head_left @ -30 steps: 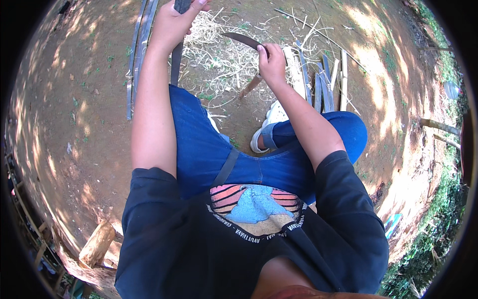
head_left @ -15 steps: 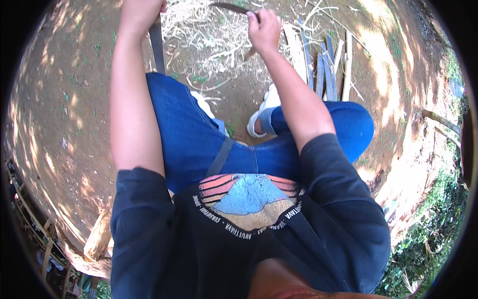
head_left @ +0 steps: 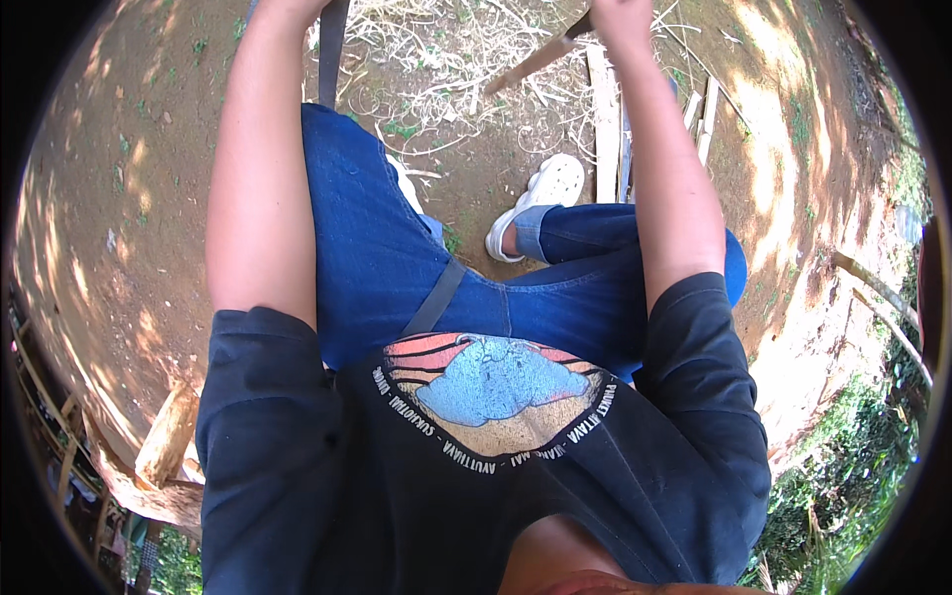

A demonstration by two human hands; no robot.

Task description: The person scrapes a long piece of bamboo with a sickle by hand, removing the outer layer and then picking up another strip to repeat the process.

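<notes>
My left hand (head_left: 288, 8), cut off by the top edge, is closed on a long, flat, dark strip (head_left: 332, 55). The strip's lower end reaches down to my left thigh. At the top right, my right hand (head_left: 623, 25) grips a knife, whose long wooden handle (head_left: 535, 65) sticks out to the lower left. Its blade is mostly out of view now; the earlier frame shows it dark and curved. Pale curled shavings (head_left: 436, 45) cover the ground between and beyond my hands.
Several flat slats (head_left: 605, 124), pale and dark, lie on the ground under my right forearm. My feet wear white clogs (head_left: 555, 183). A cut log (head_left: 167, 436) stands at the lower left. Sticks (head_left: 878, 283) and green plants (head_left: 843, 476) border the right side.
My right hand has moved right and farther away with the knife, taking the blade out of view. My left hand has moved slightly away, near the strip's upper part.
</notes>
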